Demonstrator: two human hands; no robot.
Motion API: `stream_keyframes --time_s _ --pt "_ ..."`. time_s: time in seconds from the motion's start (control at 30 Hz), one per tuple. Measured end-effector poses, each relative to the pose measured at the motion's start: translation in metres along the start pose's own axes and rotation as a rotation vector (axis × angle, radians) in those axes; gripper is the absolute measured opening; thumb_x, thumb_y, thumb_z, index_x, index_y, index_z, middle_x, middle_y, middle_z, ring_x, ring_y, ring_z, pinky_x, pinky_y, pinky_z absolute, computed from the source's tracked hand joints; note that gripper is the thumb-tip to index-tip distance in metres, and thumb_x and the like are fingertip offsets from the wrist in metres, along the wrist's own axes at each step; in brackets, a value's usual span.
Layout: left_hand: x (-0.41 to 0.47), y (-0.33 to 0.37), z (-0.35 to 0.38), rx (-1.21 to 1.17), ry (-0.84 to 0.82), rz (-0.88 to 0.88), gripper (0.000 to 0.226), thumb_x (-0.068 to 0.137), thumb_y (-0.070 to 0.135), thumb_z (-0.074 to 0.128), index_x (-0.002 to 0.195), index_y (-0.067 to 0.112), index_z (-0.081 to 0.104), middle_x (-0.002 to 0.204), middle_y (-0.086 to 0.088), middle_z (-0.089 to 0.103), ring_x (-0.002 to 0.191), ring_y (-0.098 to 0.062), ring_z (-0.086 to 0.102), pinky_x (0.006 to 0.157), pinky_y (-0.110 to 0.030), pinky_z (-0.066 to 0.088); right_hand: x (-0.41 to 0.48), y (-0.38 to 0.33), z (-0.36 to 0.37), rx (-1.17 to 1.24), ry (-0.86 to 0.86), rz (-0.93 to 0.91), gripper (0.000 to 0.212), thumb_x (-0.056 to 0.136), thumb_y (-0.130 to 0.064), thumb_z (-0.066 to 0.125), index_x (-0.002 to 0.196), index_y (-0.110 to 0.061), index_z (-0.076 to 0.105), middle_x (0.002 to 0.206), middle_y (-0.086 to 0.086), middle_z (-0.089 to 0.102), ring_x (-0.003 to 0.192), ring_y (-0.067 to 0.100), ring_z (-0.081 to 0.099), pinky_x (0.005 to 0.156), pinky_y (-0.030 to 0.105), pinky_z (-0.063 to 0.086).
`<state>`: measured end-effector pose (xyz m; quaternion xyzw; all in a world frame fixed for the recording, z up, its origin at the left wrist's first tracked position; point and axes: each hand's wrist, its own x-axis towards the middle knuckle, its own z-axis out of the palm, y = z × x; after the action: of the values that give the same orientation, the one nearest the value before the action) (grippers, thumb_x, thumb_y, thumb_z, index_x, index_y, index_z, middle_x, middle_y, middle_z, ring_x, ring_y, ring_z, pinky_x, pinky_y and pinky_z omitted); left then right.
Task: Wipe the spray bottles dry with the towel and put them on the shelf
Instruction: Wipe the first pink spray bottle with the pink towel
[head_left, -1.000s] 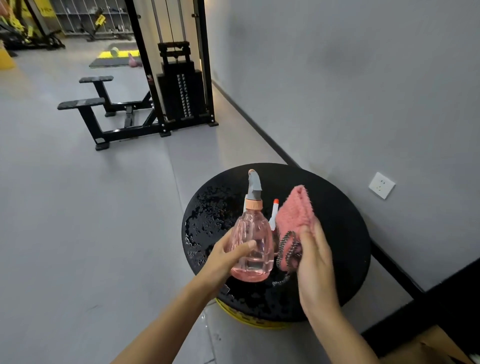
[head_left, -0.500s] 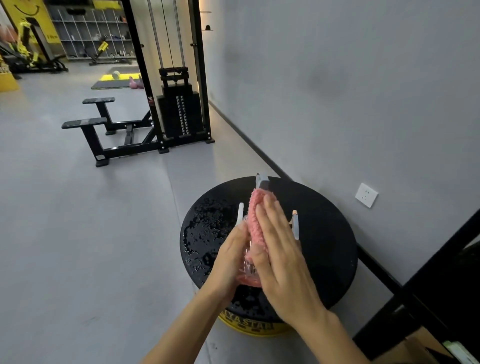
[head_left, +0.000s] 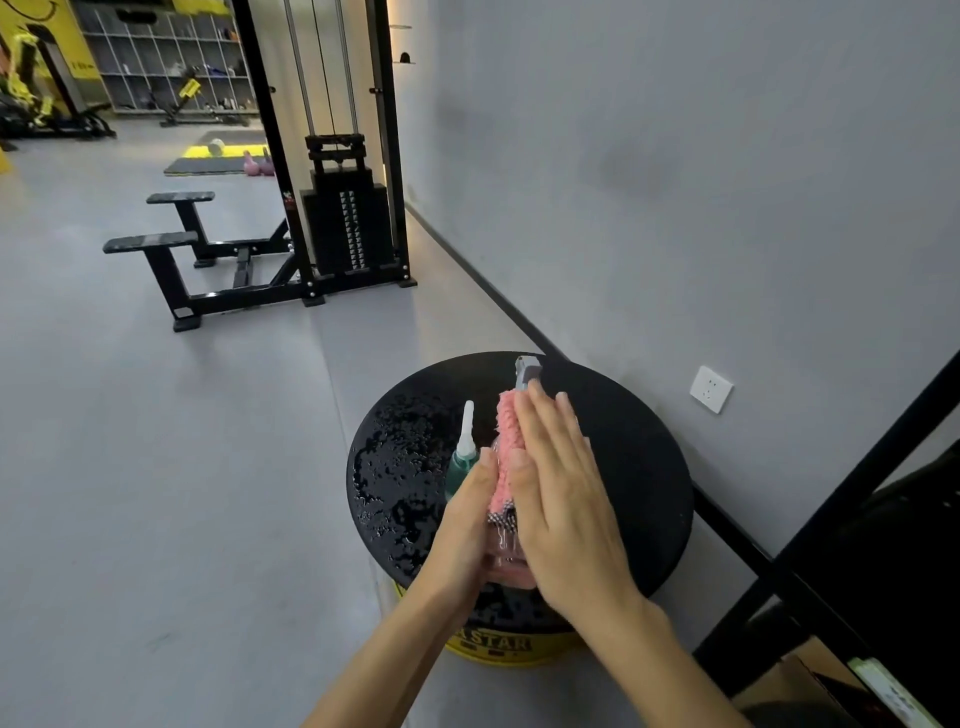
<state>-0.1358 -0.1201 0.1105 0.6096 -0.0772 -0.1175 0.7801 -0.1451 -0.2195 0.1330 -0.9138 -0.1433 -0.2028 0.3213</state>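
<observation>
You work from a single wide-angle camera worn on your head; it faces forward and down; the left hand (head_left: 464, 525) and right hand (head_left: 567, 504) sit close, low centre, over the round bench (head_left: 641, 493); wall (head_left: 675, 182) right; floor (head_left: 156, 467) left.

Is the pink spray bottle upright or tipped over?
Roughly upright: the pink spray bottle has its grey trigger head above the towel, base lowest.

Round black bench (head_left: 639, 467) sits on a yellow drum (head_left: 493, 649) on the grey floor (head_left: 208, 467). Water drops (head_left: 395, 467) glisten across its top, left of the left hand's fingers (head_left: 480, 480). A green bottle (head_left: 460, 467) stands just beside them.
</observation>
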Motion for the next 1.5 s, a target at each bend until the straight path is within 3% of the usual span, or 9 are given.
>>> stream_keyframes --time_s 0.17,0.33,0.5,0.67,0.93,1.1,1.2,1.3,1.5 --pt "-0.001 0.000 -0.001 -0.044 0.001 0.013 0.051 0.087 0.065 0.038 0.127 0.039 0.058 0.132 0.008 0.061 0.125 -0.010 0.054 0.110 -0.040 0.035 -0.022 -0.008 0.003 -0.117 0.025 -0.016 0.057 0.101 -0.033 0.016 0.155 -0.025 0.000 0.163 -0.013 -0.004 0.149 0.009 -0.009 0.122 0.041 0.011" --pt "-0.002 0.005 -0.007 -0.110 0.030 -0.026 0.069 0.080 0.067 0.045 0.122 0.015 0.064 0.123 -0.010 0.067 0.118 -0.022 0.061 0.102 -0.036 0.043 -0.050 -0.012 0.019 -0.256 0.081 -0.089 0.065 0.091 -0.027 0.035 0.152 -0.009 0.021 0.162 0.003 0.015 0.148 0.026 0.015 0.113 0.046 0.022" --pt "-0.006 0.008 -0.001 -0.052 0.017 0.027 0.046 0.090 0.060 0.038 0.125 0.039 0.060 0.133 0.010 0.060 0.125 -0.007 0.054 0.107 -0.035 0.036 -0.024 -0.013 0.007 -0.050 0.040 -0.028 0.056 0.102 -0.033 0.015 0.155 -0.026 -0.002 0.162 -0.015 -0.008 0.149 0.008 -0.011 0.121 0.037 0.004" --pt "-0.011 0.007 0.003 -0.055 0.020 0.014 0.042 0.081 0.063 0.040 0.113 0.050 0.064 0.118 0.018 0.068 0.107 0.000 0.064 0.104 -0.049 0.044 0.001 -0.009 -0.003 0.111 0.057 0.021 0.056 0.101 -0.048 0.012 0.154 -0.032 0.002 0.161 -0.019 -0.004 0.146 -0.002 -0.013 0.123 0.039 0.011" --pt "-0.007 0.009 -0.003 -0.195 0.050 0.014 0.060 0.086 0.060 0.051 0.127 0.017 0.060 0.130 -0.013 0.062 0.122 -0.022 0.058 0.102 -0.036 0.040 -0.052 -0.014 0.016 -0.102 0.078 -0.053 0.060 0.100 -0.036 0.027 0.155 -0.023 0.010 0.163 -0.011 0.005 0.150 0.013 0.004 0.118 0.047 0.018" --pt "-0.014 0.010 0.004 -0.094 -0.002 0.016 0.038 0.091 0.048 0.037 0.118 0.042 0.064 0.125 0.014 0.065 0.117 -0.002 0.059 0.095 -0.027 0.045 -0.023 -0.009 0.004 0.028 0.033 -0.032 0.055 0.101 -0.036 0.016 0.155 -0.028 0.005 0.162 -0.017 -0.001 0.149 0.006 -0.007 0.121 0.044 0.014" --pt "-0.015 0.007 0.005 -0.101 -0.015 -0.034 0.037 0.095 0.049 0.035 0.122 0.047 0.059 0.122 0.013 0.067 0.111 -0.008 0.064 0.077 -0.033 0.054 -0.004 -0.006 -0.003 0.059 0.005 0.019 0.057 0.100 -0.048 0.008 0.154 -0.032 0.002 0.161 -0.021 -0.003 0.146 -0.002 -0.011 0.123 0.034 0.009" --pt "-0.015 0.009 0.007 -0.133 -0.006 -0.023 0.035 0.097 0.045 0.034 0.117 0.049 0.063 0.121 0.015 0.067 0.112 -0.004 0.063 0.075 -0.026 0.053 -0.012 -0.009 -0.003 0.004 -0.025 -0.023 0.055 0.102 -0.042 0.011 0.154 -0.031 -0.002 0.161 -0.019 -0.006 0.147 0.003 -0.012 0.122 0.039 0.010" --pt "-0.017 0.009 0.000 -0.182 0.095 -0.010 0.056 0.075 0.058 0.058 0.111 0.018 0.070 0.119 -0.011 0.068 0.111 -0.019 0.064 0.086 -0.028 0.049 -0.055 -0.013 0.010 -0.160 -0.041 -0.131 0.057 0.100 -0.029 0.022 0.155 -0.024 0.009 0.163 -0.014 0.001 0.151 0.017 -0.001 0.115 0.047 0.011"
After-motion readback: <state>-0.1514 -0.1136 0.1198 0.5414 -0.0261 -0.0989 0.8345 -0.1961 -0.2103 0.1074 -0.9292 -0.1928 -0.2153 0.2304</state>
